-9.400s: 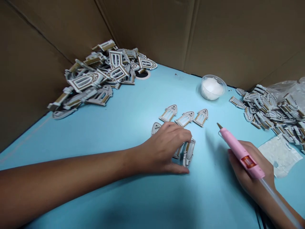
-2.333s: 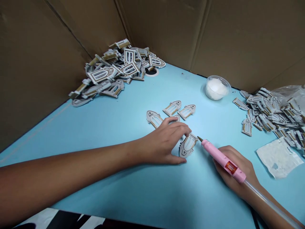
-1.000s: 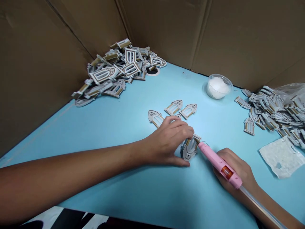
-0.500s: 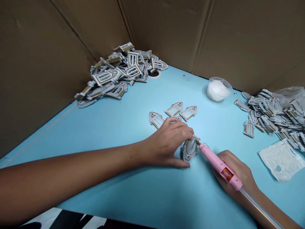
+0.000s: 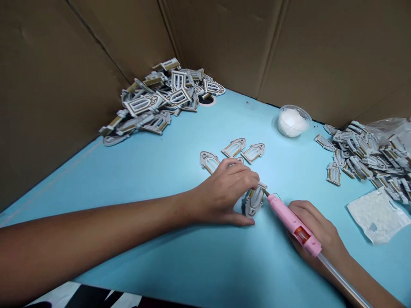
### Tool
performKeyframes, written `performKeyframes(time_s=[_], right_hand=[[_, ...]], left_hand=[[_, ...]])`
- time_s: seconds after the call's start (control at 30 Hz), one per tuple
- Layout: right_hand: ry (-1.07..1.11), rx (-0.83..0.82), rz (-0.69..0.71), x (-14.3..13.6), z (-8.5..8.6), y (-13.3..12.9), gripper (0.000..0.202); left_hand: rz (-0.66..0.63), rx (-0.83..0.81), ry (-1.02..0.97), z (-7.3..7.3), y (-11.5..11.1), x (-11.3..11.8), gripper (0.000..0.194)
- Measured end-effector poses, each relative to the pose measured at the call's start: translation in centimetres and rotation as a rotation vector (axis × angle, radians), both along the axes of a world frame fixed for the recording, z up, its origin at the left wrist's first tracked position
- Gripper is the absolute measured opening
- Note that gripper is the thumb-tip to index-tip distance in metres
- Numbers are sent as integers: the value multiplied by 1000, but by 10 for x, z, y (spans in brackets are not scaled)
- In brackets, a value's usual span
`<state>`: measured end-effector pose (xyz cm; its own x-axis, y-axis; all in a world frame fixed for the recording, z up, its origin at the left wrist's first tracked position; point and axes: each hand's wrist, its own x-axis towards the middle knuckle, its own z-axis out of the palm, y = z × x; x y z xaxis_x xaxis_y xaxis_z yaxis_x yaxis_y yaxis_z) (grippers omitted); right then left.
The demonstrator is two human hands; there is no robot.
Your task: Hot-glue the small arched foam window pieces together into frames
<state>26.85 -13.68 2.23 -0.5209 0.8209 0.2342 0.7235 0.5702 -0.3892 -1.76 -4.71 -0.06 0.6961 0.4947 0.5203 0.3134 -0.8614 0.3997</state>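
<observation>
My left hand grips a small arched window piece by its edge between thumb and fingers, tilted up off the blue table. In my right hand is a pink glue gun, a clear glue stick reaching out of its back end. The gun's metal tip meets the upper right edge of the held piece; whether it touches is hard to tell. Just beyond my left hand lie several similar pieces, among them one arched piece and another arched piece; my fingers partly cover one.
A big heap of window pieces lies back left against the cardboard wall. At the right is a second heap of pieces beside a clear plastic bag. A clear cup holds white material. A white sheet lies front right.
The back of the glue gun and my right hand have shifted very slightly left, with the tip staying at the piece's edge. My left hand keeps the same hold.
</observation>
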Motion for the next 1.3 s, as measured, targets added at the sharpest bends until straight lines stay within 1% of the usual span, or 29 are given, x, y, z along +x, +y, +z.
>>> performKeyframes(time_s=[0.17, 0.27, 0.37, 0.43, 0.5, 0.57, 0.6, 0.67, 0.7, 0.77, 0.83, 0.93, 0.97, 1.0, 1.07, 1.1, 1.13, 1.17, 1.2, 1.23, 1.3], right_hand=[[37, -19, -19, -6, 0, -4, 28], [-1, 27, -36, -3, 1, -6, 30], [-16, 122, -127, 5, 5, -2, 31], [5, 205, -209, 10, 8, 3, 26], [20, 266, -297, 12, 11, 8, 18], [23, 290, -355, 12, 13, 12, 12], [25, 293, -359, 11, 13, 13, 11], [27, 288, -345, 10, 12, 15, 11], [27, 284, -342, 10, 12, 15, 11], [21, 278, -346, 9, 12, 15, 11], [16, 280, -346, 9, 12, 14, 11], [20, 294, -348, 11, 13, 14, 11], [20, 295, -348, 11, 13, 14, 11], [18, 297, -343, 12, 13, 13, 12], [12, 293, -318, 13, 12, 13, 13], [16, 292, -306, 13, 12, 13, 13], [26, 295, -299, 12, 11, 13, 13], [34, 298, -296, 12, 11, 13, 13], [40, 300, -295, 11, 11, 13, 13], [43, 303, -293, 10, 12, 13, 13], [35, 305, -289, 9, 12, 14, 13]], left_hand=[[-2, 2, -3, 0, -1, 0, 53], [3, -20, 10, 0, 0, 0, 52], [-11, -101, 39, -1, 1, -1, 64], [-68, -143, 60, -1, 1, -1, 72], [-105, -123, 67, -1, -1, -2, 74], [-77, -81, 66, -2, -3, -2, 71], [-48, -74, 72, -2, -3, -2, 70], [-1, -97, 99, -2, -3, -2, 63], [13, -116, 107, -2, -3, -1, 55], [18, -145, 101, -3, -2, 0, 33], [-12, -150, 79, -3, -1, 0, 11], [-64, -94, 82, -3, -2, 2, 14], [-44, -65, 106, -3, -2, 2, 9], [3, -42, 142, -2, -3, 2, 15], [141, -26, 236, -1, -2, 3, 62], [208, -34, 279, 0, -1, 3, 83], [254, -47, 312, 0, 0, 3, 94], [276, -57, 328, 0, 2, 2, 96], [272, -60, 328, 0, 3, 2, 92], [240, -54, 315, 0, 3, 1, 84], [97, -17, 264, 0, 3, 1, 59]])
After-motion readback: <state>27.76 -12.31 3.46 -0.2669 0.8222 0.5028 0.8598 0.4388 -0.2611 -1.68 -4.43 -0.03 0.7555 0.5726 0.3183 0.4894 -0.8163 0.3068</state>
